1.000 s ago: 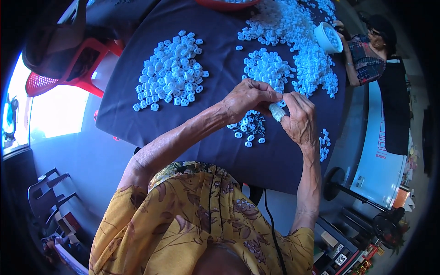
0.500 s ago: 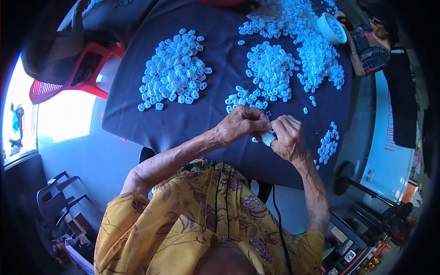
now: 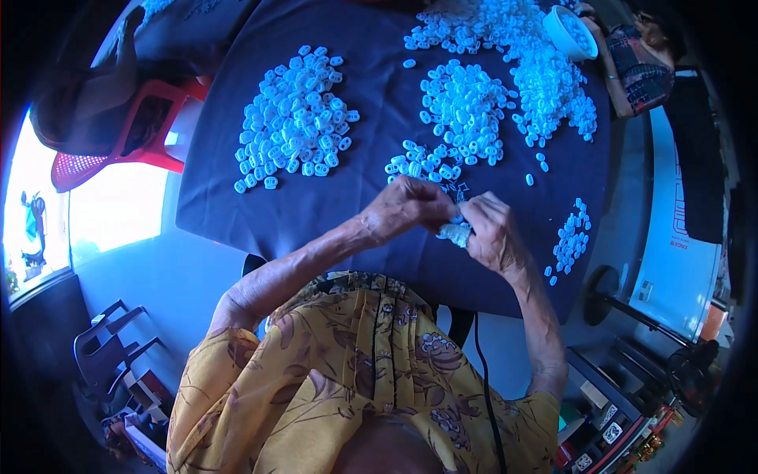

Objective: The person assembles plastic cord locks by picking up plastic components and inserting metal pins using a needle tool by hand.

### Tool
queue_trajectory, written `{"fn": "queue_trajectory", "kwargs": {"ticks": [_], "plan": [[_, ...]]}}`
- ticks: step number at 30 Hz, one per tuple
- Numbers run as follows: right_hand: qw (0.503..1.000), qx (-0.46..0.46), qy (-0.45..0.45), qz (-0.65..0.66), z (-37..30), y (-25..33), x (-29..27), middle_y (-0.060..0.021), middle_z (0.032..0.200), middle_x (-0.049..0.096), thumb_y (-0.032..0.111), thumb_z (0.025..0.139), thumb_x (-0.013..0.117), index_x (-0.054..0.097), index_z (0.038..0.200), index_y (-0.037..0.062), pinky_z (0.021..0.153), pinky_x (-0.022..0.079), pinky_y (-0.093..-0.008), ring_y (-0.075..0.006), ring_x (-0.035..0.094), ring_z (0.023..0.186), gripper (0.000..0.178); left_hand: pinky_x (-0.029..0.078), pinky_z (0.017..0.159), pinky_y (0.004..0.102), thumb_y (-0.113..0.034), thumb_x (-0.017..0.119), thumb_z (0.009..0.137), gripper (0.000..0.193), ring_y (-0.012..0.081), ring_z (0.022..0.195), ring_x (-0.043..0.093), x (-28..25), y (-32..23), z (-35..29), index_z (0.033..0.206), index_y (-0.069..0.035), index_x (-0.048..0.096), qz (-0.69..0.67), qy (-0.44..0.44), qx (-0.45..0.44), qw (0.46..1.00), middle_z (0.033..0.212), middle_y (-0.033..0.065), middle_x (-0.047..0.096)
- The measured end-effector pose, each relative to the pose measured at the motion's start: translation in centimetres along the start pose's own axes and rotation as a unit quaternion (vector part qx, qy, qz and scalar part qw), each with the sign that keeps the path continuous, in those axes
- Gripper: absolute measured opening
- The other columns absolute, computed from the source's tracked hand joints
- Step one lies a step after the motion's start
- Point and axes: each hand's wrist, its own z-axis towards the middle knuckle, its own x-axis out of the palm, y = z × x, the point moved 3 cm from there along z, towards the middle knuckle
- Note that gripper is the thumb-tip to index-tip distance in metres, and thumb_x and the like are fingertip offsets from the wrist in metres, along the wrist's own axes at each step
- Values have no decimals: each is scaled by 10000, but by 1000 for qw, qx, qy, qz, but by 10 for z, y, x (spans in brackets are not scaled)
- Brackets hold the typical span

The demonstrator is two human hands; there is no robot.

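My left hand (image 3: 407, 209) and my right hand (image 3: 496, 235) meet over the near edge of a dark cloth-covered table (image 3: 355, 207). Fingers of both are pinched around a small white plastic piece (image 3: 457, 219), mostly hidden by the fingertips. A pale wrap (image 3: 455, 234) shows just below the pinch, seemingly around a finger. Beyond my hands lies a small pile of white oval pieces with two dark holes (image 3: 422, 162). Thin metal bits (image 3: 458, 189) are scattered beside it, close to my fingertips.
Larger heaps of white pieces lie left (image 3: 292, 118), centre (image 3: 466, 110) and far right (image 3: 549, 83); a small group (image 3: 572, 241) sits right. Another person (image 3: 636, 71) is at the right by a white bowl (image 3: 570, 33). A red chair (image 3: 150, 126) holds someone at the left.
Both hands stay together at almost the same spot, with fingers slightly shifted. More of the pale wrap shows now. The whole view has moved a little.
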Motion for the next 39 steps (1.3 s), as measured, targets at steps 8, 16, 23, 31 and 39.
{"fn": "queue_trajectory", "kwargs": {"ticks": [8, 16, 23, 31, 39], "plan": [[982, 181, -40, 48, 5, -59, 19, -167, 892, 596, -35, 698, 492, 563, 929, 5, 702, 475, -354, -315, 587, 811, 245, 471, 600, 264, -173, 601, 760, 182, 143, 665, 610, -101, -60, -31, 866, -31, 643, 392, -306, 150, 854, 739, 89, 640], [982, 187, 7, -13, 14, -73, 34, -176, 909, 597, -86, 642, 419, 570, 926, 17, 698, 492, -363, -332, 585, 821, 338, 482, 568, 285, -113, 627, 732, 127, 200, 648, 621, -145, -54, -56, 829, -30, 629, 559, -367, 197, 717, 751, 106, 623], [988, 134, 28, -70, 16, -71, 38, -165, 810, 606, -58, 660, 482, 545, 833, -7, 628, 489, -374, -318, 596, 735, 191, 483, 542, 272, -71, 650, 709, 138, 179, 641, 611, -115, -67, -51, 843, -42, 628, 573, -357, 235, 699, 768, 88, 617], [990, 135, -25, -36, 4, -73, 36, -142, 692, 579, -7, 687, 544, 539, 782, 13, 561, 448, -390, -326, 572, 649, 97, 477, 559, 331, -104, 636, 708, 115, 244, 625, 604, -47, -51, -1, 784, -21, 612, 471, -191, 265, 819, 727, 115, 600], [937, 293, -63, 181, -13, -85, 25, -30, 648, 591, 37, 742, 577, 608, 850, 40, 524, 412, -232, -78, 538, 597, 112, 493, 626, 287, -107, 624, 728, 159, 186, 708, 625, -11, -32, 46, 862, -21, 623, 438, -75, 190, 875, 772, 108, 629]]}}
